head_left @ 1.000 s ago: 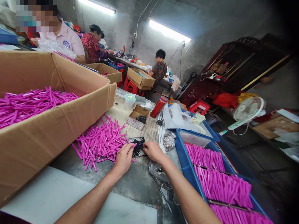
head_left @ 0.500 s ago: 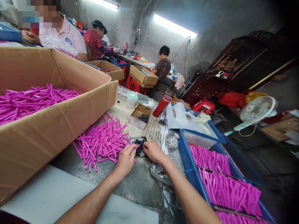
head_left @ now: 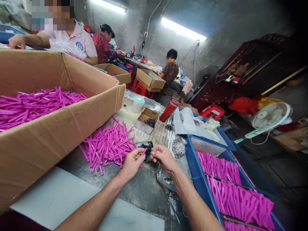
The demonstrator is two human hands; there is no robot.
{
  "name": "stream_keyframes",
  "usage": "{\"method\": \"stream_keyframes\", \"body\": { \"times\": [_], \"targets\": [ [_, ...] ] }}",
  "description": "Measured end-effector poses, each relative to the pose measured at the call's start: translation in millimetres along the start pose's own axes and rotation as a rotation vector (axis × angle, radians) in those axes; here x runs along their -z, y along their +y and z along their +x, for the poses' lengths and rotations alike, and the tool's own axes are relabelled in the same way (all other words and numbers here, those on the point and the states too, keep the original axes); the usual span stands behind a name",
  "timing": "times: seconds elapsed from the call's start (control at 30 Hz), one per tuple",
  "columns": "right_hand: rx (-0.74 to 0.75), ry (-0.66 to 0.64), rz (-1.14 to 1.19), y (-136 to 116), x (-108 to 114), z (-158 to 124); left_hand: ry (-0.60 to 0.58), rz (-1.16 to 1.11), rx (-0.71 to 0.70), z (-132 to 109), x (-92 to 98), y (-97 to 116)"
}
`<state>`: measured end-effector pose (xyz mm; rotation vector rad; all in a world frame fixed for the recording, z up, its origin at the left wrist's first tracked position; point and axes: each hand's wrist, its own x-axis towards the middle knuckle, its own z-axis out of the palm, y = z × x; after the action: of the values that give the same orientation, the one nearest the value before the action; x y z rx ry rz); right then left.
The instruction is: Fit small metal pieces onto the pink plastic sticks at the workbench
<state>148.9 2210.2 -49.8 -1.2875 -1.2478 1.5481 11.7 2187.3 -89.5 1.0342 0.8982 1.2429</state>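
My left hand [head_left: 132, 163] is closed on a thin magenta plastic stick [head_left: 145, 150], whose end sticks up past the thumb and finger. Just to its right, the fingertips of my right hand [head_left: 163, 158] are pinched together. Whatever they hold is too small to make out. Behind both hands lies a small metal tray [head_left: 144, 144] of little black parts, partly covered by my fingers. A loose heap of magenta sticks [head_left: 109, 144] spreads over the table left of the tray.
A large cardboard box [head_left: 60, 125] of magenta sticks stands at left. Blue bins [head_left: 199, 183] with rows of magenta pieces are at right. Behind the tray are a small carton [head_left: 144, 126], a red flask [head_left: 169, 110], a lidded tub [head_left: 138, 104] and a bag [head_left: 178, 147]. Several people sit farther back.
My right hand has drawn back from the black parts in the tray, fingertips pinched. My left hand keeps the stick. A co-worker's arm at far left has stretched out to the left.
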Motion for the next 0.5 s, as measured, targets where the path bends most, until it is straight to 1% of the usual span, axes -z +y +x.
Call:
{"method": "stream_keyframes", "body": {
  "times": [0.2,0.37,0.5],
  "targets": [
    [-0.046,-0.073,0.104,4.8,-9.6,-8.5,-0.06,-0.108,0.005,-2.5,-2.2,1.4],
    [-0.088,-0.139,0.245,7.6,-13.0,-13.1,-0.076,-0.163,0.054,-4.4,-2.8,6.8],
    [-0.14,-0.156,0.331,9.6,-12.4,-15.4,-0.08,-0.237,0.072,-4.8,-3.2,11.1]
  ]
}}
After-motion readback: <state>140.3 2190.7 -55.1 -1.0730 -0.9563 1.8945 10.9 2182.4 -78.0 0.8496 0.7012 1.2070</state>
